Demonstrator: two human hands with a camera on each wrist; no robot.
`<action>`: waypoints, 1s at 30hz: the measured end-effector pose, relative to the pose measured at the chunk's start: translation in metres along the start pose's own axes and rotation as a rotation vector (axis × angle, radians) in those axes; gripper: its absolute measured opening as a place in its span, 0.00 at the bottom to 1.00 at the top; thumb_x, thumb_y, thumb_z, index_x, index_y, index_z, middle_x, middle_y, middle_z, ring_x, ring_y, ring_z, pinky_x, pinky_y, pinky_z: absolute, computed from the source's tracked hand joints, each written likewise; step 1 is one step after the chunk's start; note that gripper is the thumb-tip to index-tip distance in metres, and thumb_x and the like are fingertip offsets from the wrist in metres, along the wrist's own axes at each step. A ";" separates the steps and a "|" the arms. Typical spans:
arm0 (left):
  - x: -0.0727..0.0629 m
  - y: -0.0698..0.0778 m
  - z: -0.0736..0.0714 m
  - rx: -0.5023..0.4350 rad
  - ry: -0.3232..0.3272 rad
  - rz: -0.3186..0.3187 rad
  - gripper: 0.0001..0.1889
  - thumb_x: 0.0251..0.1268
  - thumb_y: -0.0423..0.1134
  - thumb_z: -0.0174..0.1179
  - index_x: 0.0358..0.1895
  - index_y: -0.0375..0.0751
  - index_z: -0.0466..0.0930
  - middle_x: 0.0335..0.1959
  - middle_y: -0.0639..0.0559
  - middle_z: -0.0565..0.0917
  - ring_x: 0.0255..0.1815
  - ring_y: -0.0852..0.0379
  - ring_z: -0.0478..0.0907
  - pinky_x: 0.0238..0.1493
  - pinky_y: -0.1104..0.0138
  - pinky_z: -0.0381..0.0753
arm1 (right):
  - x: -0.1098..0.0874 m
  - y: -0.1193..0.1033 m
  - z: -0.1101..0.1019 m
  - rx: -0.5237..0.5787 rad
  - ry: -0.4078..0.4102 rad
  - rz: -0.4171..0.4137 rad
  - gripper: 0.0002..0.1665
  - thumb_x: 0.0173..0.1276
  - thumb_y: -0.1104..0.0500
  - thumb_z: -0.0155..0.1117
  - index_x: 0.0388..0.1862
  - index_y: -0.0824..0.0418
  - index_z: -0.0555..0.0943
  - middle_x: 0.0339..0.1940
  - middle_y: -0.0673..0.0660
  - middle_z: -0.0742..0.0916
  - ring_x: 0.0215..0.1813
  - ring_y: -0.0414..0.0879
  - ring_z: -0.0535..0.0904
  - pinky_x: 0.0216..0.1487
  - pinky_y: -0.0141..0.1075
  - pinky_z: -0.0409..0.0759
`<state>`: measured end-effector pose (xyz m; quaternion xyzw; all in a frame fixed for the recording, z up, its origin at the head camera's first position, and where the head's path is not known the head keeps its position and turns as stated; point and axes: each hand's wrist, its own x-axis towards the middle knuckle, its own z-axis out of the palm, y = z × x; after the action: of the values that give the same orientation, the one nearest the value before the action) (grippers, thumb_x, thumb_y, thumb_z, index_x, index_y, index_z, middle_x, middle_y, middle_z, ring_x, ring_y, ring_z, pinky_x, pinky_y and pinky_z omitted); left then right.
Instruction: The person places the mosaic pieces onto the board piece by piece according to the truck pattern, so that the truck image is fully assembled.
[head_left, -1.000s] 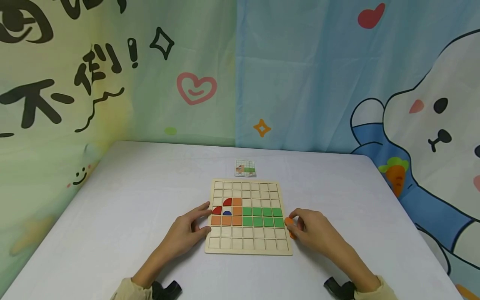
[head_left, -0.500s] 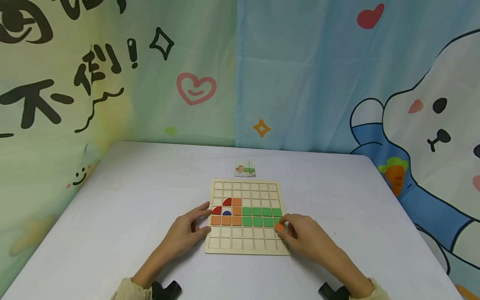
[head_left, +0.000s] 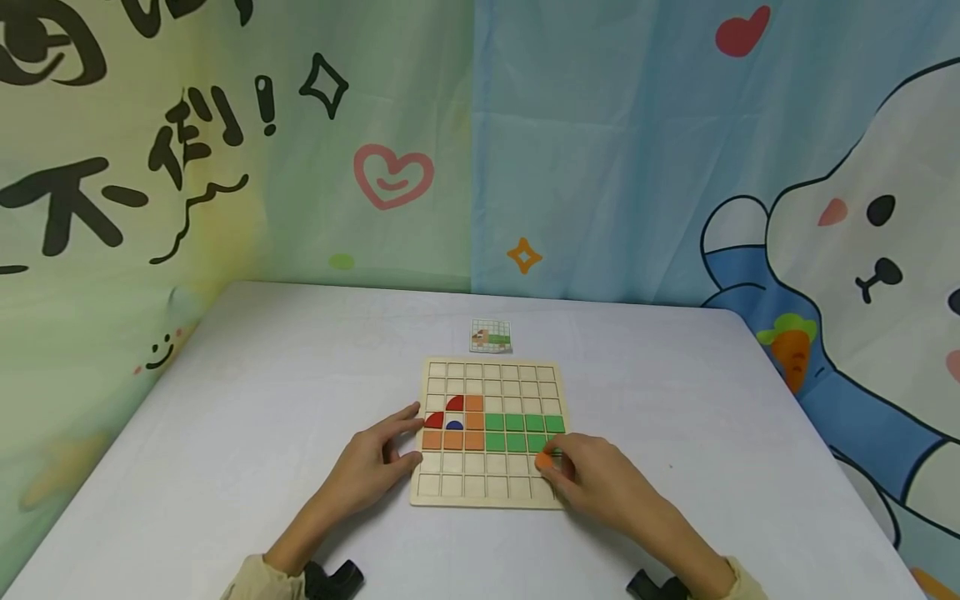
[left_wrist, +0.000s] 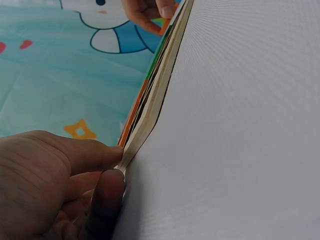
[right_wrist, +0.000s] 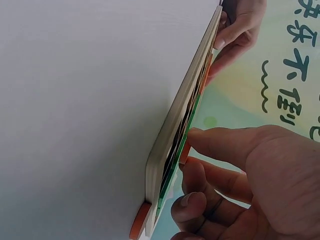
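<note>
A wooden grid board [head_left: 491, 492] lies on the table, with orange tiles [head_left: 453, 441], green tiles [head_left: 515, 423], red quarter-circle pieces [head_left: 454, 404] and a blue half-circle piece [head_left: 453, 425] in its cells. My left hand [head_left: 375, 458] touches the board's left edge with thumb and index fingertip. Over the lower right cells, my right hand [head_left: 600, 479] pinches an orange tile [head_left: 543, 461] between thumb and finger. Its full outline is hidden by the fingers. In the right wrist view, another orange piece [right_wrist: 140, 220] stands at the board's edge; my right hand covers that spot in the head view.
A small picture card [head_left: 491, 337] with a gridded coloured design lies just behind the board. The white tabletop [head_left: 322, 358] extends around both. A printed cloth [head_left: 600, 150] hangs behind the table.
My right hand has moved left from beside the board's right edge to over its lower right cells, carrying the orange tile. The left hand and the board have stayed put.
</note>
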<state>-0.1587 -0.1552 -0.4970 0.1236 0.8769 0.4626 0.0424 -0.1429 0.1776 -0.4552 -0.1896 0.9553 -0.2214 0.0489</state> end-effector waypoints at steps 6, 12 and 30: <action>0.000 0.000 0.000 0.001 -0.008 0.000 0.26 0.66 0.32 0.71 0.67 0.37 0.83 0.79 0.46 0.75 0.24 0.68 0.68 0.28 0.73 0.70 | -0.001 0.000 0.001 -0.006 0.009 -0.035 0.10 0.70 0.57 0.74 0.48 0.58 0.88 0.21 0.40 0.77 0.25 0.31 0.67 0.28 0.28 0.69; 0.001 -0.001 -0.001 -0.001 -0.013 0.009 0.26 0.66 0.32 0.71 0.68 0.37 0.82 0.79 0.45 0.75 0.24 0.68 0.68 0.28 0.73 0.71 | -0.001 0.000 0.002 0.005 0.013 -0.049 0.09 0.71 0.58 0.73 0.48 0.59 0.88 0.21 0.39 0.77 0.24 0.30 0.67 0.28 0.28 0.69; 0.001 0.001 0.000 0.002 -0.009 -0.007 0.26 0.66 0.32 0.72 0.68 0.38 0.82 0.79 0.47 0.75 0.26 0.68 0.68 0.29 0.74 0.70 | -0.001 -0.003 0.004 -0.035 0.013 -0.038 0.10 0.72 0.56 0.73 0.48 0.57 0.88 0.20 0.39 0.76 0.23 0.31 0.66 0.27 0.28 0.67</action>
<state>-0.1594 -0.1551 -0.4963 0.1226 0.8776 0.4610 0.0478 -0.1404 0.1738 -0.4579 -0.2069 0.9556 -0.2068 0.0350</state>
